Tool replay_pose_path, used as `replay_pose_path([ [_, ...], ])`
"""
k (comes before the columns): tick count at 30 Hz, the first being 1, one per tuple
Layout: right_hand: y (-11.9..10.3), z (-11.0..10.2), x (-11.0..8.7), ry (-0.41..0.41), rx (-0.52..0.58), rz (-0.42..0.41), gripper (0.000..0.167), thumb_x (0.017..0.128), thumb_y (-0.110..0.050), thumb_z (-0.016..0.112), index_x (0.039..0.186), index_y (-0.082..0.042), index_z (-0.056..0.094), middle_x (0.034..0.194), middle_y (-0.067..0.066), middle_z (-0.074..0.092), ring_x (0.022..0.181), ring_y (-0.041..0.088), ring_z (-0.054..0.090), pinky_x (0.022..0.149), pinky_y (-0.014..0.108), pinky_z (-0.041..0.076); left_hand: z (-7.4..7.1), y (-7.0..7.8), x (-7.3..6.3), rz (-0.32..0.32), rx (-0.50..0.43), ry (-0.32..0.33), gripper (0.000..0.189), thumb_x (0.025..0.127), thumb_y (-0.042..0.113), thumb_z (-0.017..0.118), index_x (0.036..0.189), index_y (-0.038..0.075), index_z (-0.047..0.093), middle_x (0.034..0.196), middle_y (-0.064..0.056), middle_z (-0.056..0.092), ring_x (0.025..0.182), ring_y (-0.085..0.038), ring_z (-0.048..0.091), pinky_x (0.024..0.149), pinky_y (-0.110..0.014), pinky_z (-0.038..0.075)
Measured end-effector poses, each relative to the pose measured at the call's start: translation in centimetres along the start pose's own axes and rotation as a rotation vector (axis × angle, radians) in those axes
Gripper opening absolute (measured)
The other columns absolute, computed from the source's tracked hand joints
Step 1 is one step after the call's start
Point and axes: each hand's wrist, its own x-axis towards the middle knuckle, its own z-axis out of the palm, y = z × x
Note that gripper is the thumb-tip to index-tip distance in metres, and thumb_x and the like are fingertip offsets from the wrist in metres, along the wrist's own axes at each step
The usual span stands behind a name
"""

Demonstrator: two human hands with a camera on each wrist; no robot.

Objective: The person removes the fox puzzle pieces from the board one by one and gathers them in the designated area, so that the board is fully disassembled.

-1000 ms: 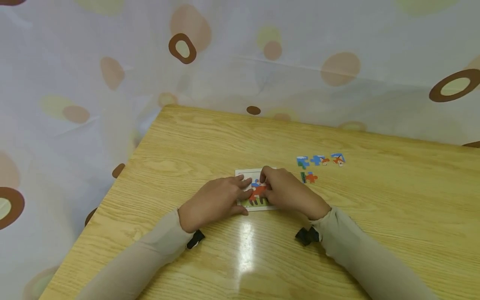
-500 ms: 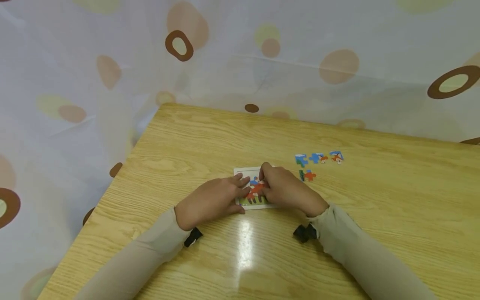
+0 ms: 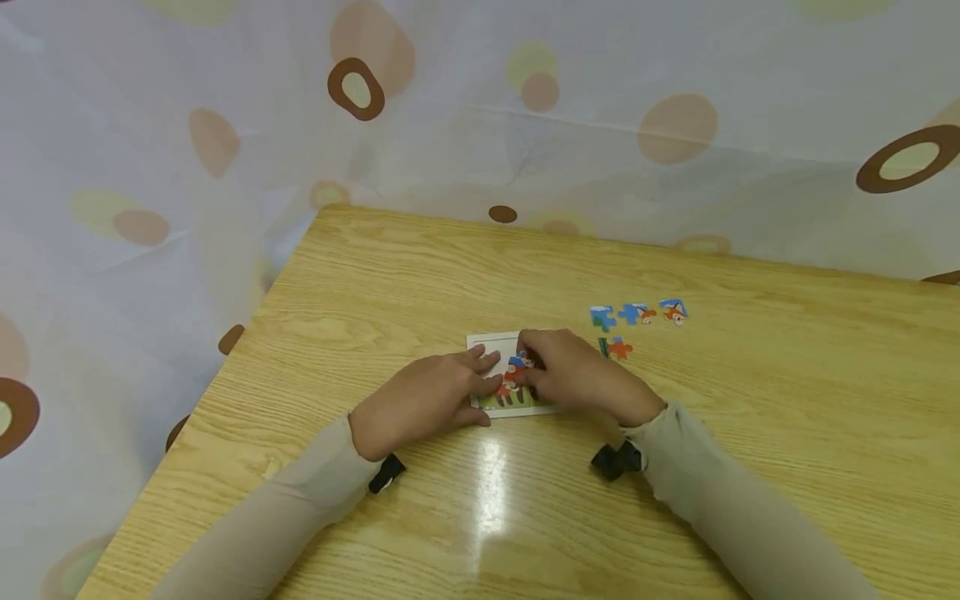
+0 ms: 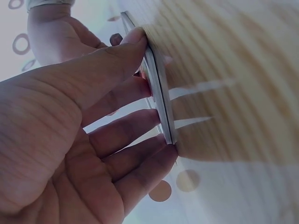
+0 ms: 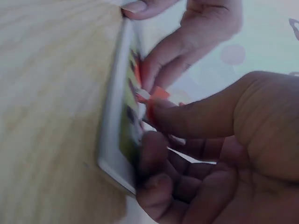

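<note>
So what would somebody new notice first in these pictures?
Probably the two hands at the white-rimmed jigsaw tray on the wooden table: the left hand rests on it, and the right hand pinches a red-and-blue jigsaw piece over it. Next, perhaps, the bright loose jigsaw pieces beyond the tray, to its right, then the spotted cloth behind the table.

There's the right cuff (image 3: 645,429), plain beige, snug, soft creases gathering. Running back from it, the right sleeve (image 3: 735,517), long and smooth, same muted shade. Against that cuff's near side, a chunky, angular black piece! Well left of the right cuff, the left sleeve (image 3: 285,512) matches, a black tab (image 3: 386,472) at its end. Beyond the right cuff, the right hand (image 3: 573,375) is bare; farther left, the left hand (image 3: 423,400) too.
</note>
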Motion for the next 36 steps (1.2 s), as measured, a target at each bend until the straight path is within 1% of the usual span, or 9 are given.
replay_pose_path([
  [5, 0.7, -1.2, -0.4, -0.025, 0.072, -0.034, 0.016, 0.098, -0.009, 0.071, 0.087, -0.008, 0.059, 0.074, 0.001, 0.054, 0.064, 0.016, 0.049, 0.059, 0.031, 0.039, -0.1, 0.0, 0.0, -0.008, -0.005, -0.011, 0.049, 0.091, 0.031, 0.08, 0.135, 0.01, 0.07, 0.152, -0.015, 0.052, 0.144, -0.031, 0.046, 0.11, -0.04, 0.046],
  [10, 1.9, -4.0, -1.8, -0.02, 0.158, -0.013, 0.019, 0.096, -0.007, 0.074, 0.083, -0.007, 0.06, 0.076, 0.005, 0.066, 0.066, 0.019, 0.065, 0.059, 0.031, 0.046, -0.3, 0.1, 0.1, -0.014, 0.02, -0.024, 0.051, 0.091, 0.031, 0.08, 0.136, 0.009, 0.069, 0.153, -0.015, 0.051, 0.144, -0.032, 0.046, 0.111, -0.041, 0.045],
  [12, 2.5, -5.5, -2.7, -0.005, 0.185, 0.004, 0.013, 0.097, -0.003, 0.071, 0.087, -0.006, 0.063, 0.08, 0.008, 0.07, 0.067, 0.022, 0.068, 0.059, 0.032, 0.05, -0.4, 0.2, 0.1, -0.018, 0.019, -0.024, 0.053, 0.091, 0.032, 0.081, 0.136, 0.008, 0.069, 0.153, -0.015, 0.051, 0.144, -0.032, 0.046, 0.111, -0.042, 0.045],
  [15, 3.9, -7.6, -4.2, 0.06, 0.139, 0.025, 0.006, 0.096, 0.0, 0.07, 0.095, -0.005, 0.067, 0.084, 0.008, 0.068, 0.067, 0.023, 0.067, 0.059, 0.032, 0.053, -0.4, 0.3, 0.1, -0.032, -0.012, -0.027, 0.054, 0.09, 0.031, 0.081, 0.137, 0.008, 0.067, 0.154, -0.014, 0.05, 0.145, -0.03, 0.044, 0.112, -0.041, 0.045],
  [18, 5.5, -9.3, -5.8, 0.124, 0.066, 0.074, 0.014, 0.096, -0.001, 0.071, 0.107, -0.004, 0.064, 0.086, 0.009, 0.066, 0.066, 0.025, 0.066, 0.06, 0.032, 0.054, -0.4, 0.5, 0.2, -0.04, -0.029, -0.029, 0.055, 0.09, 0.031, 0.082, 0.138, 0.008, 0.067, 0.154, -0.013, 0.049, 0.146, -0.029, 0.043, 0.112, -0.041, 0.045],
  [21, 7.1, -10.4, -7.4, 0.141, 0.036, 0.15, 0.026, 0.097, -0.004, 0.071, 0.118, -0.005, 0.056, 0.087, 0.01, 0.066, 0.069, 0.025, 0.067, 0.063, 0.034, 0.054, -0.5, 0.5, 0.2, -0.045, -0.03, -0.03, 0.055, 0.09, 0.031, 0.082, 0.138, 0.008, 0.067, 0.154, -0.013, 0.049, 0.146, -0.029, 0.043, 0.112, -0.041, 0.045],
  [27, 9.6, -10.9, -9.1, 0.14, 0.0, 0.189, 0.023, 0.099, 0.0, 0.067, 0.118, -0.005, 0.057, 0.084, 0.007, 0.07, 0.07, 0.022, 0.069, 0.063, 0.033, 0.051, -0.6, 0.5, 0.2, -0.05, -0.032, -0.026, 0.054, 0.089, 0.031, 0.082, 0.137, 0.009, 0.068, 0.154, -0.013, 0.05, 0.146, -0.029, 0.043, 0.112, -0.042, 0.044],
  [32, 10.4, -10.2, -8.8, 0.123, 0.032, 0.173, 0.023, 0.098, 0.004, 0.066, 0.116, -0.002, 0.053, 0.09, 0.008, 0.068, 0.073, 0.021, 0.065, 0.062, 0.031, 0.052, -0.5, 0.5, 0.0, -0.058, -0.05, -0.028, 0.056, 0.089, 0.031, 0.082, 0.138, 0.008, 0.066, 0.155, -0.012, 0.048, 0.147, -0.029, 0.042, 0.113, -0.041, 0.043],
  [36, 10.5, -9.4, -8.3, 0.125, -0.048, 0.155, 0.017, 0.096, 0.002, 0.069, 0.106, -0.004, 0.058, 0.089, 0.005, 0.068, 0.076, 0.018, 0.062, 0.062, 0.031, 0.049, -0.5, 0.6, 0.0, -0.054, -0.047, -0.025, 0.056, 0.09, 0.031, 0.082, 0.138, 0.008, 0.066, 0.155, -0.013, 0.048, 0.146, -0.029, 0.042, 0.112, -0.042, 0.044],
])
